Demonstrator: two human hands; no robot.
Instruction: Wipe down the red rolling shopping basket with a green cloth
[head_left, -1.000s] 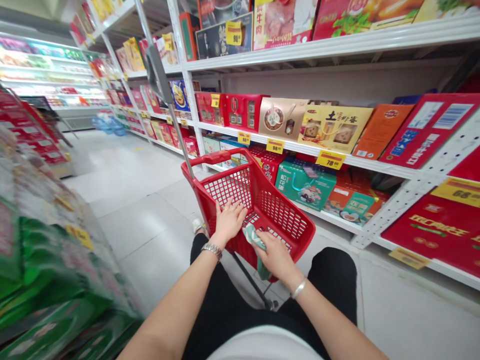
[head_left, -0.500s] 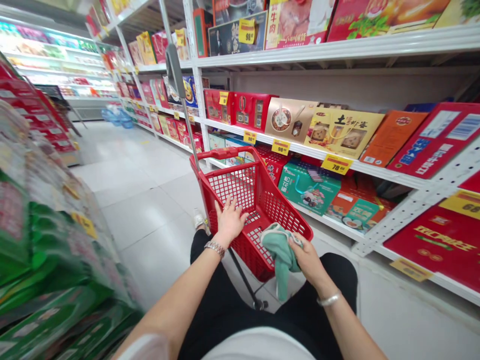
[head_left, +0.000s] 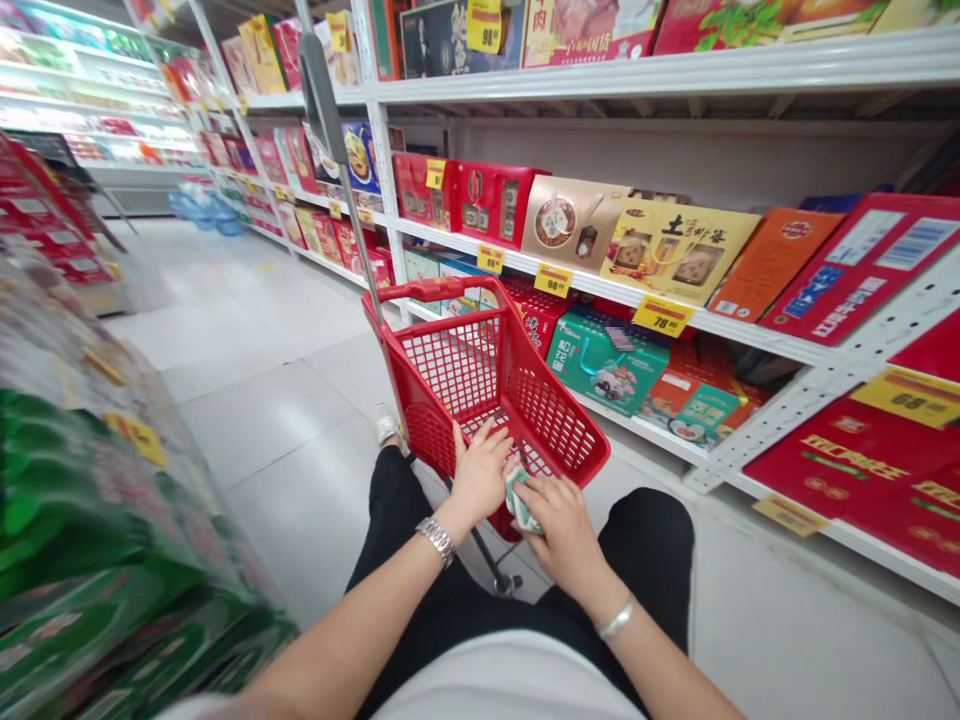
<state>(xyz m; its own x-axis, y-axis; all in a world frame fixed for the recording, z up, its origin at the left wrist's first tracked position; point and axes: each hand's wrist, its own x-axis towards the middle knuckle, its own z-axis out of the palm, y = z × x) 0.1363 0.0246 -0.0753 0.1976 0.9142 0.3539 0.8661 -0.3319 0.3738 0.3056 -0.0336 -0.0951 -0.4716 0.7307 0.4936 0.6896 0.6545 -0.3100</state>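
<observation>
A red plastic shopping basket [head_left: 555,420] on wheels stands in the aisle in front of my knees, its long grey handle [head_left: 324,100] rising to the upper left. My left hand [head_left: 480,472] lies on the basket's near rim with fingers spread and holds nothing. My right hand [head_left: 561,520] is closed on a bunched green cloth [head_left: 516,498] and presses it against the near rim, right beside the left hand. A watch sits on my left wrist and a bangle on the right.
White shelves [head_left: 675,75] on the right hold red, gold and green gift boxes with yellow price tags [head_left: 661,317]. Stacked green and red boxes [head_left: 82,560] crowd the left side. Pale floor tiles [head_left: 247,400] stretch ahead down the aisle.
My right hand has brought the cloth from the basket's right corner back to the near rim beside my left hand, bunching it smaller. The left hand has shifted slightly along the rim.
</observation>
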